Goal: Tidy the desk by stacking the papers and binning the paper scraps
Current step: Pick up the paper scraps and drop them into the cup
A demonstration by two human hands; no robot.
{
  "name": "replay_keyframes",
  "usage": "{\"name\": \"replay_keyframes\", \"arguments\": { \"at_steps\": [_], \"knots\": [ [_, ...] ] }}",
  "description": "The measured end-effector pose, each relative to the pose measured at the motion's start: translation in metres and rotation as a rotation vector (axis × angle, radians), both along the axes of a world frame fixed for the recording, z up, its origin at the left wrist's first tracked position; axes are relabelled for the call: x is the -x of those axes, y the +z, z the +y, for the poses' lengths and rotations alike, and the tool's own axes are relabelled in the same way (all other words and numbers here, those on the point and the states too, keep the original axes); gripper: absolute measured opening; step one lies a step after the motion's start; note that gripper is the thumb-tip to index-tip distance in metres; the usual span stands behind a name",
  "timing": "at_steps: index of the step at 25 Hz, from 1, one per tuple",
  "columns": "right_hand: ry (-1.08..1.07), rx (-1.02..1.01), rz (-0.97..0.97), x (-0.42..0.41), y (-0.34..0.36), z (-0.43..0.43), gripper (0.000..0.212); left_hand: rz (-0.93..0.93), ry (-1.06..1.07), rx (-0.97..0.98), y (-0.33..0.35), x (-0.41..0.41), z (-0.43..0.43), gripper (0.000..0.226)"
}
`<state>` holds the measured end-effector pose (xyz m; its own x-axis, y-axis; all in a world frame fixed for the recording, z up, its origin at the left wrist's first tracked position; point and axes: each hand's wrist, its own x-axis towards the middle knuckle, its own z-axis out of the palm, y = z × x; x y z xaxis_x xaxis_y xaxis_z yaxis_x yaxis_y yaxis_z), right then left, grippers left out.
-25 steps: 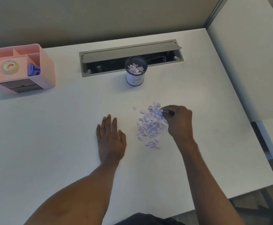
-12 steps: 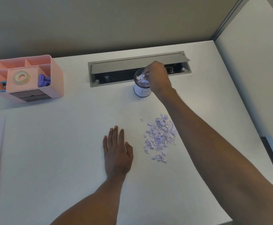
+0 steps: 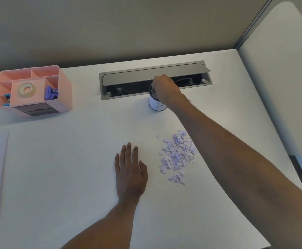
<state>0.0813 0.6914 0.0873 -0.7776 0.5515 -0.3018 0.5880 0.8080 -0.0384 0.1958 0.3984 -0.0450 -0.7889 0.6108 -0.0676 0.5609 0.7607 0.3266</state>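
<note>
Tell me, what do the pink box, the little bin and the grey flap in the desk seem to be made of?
Pink box: likely moulded plastic, matte, with rounded corners and thin, even walls.
Little bin: unclear, perhaps metal or plastic; it has a smooth white side and a dark rim.
Grey flap: looks like metal or painted plastic, flat with a dull satin finish and a crisp straight edge.

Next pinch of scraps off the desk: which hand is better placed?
Left, likely: the left hand lies flat and free beside the scraps; the right hand is curled, away over the bin.
</note>
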Motion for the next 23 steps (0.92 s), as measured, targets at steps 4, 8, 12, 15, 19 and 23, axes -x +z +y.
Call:
{"name": "replay_keyframes", "arguments": {
  "at_steps": [4,8,12,15,19,23],
  "knots": [
    [-0.040,-0.033,0.115,-0.018,0.010,-0.007,0.040,0.007,0.003,-0.008,0.001,0.000,0.000,0.056],
    [-0.221,0.062,0.540,-0.081,0.023,-0.036,0.025,0.017,-0.002,-0.013,0.001,0.000,-0.001,0.056],
    [-0.512,0.357,0.689,-0.180,-0.007,-0.079,0.041,0.027,-0.005,-0.018,0.001,0.000,0.000,0.057],
    [-0.628,0.447,0.486,-0.240,-0.035,-0.116,0.071,0.032,0.000,-0.026,0.002,-0.001,0.000,0.057],
    [-0.638,0.464,0.236,-0.271,-0.050,-0.156,0.110,0.040,-0.001,-0.044,0.002,-0.001,0.000,0.057],
    [-0.682,0.504,0.366,-0.262,-0.063,-0.159,0.089,0.046,-0.002,-0.052,0.000,-0.001,0.000,0.056]
  ]
}}
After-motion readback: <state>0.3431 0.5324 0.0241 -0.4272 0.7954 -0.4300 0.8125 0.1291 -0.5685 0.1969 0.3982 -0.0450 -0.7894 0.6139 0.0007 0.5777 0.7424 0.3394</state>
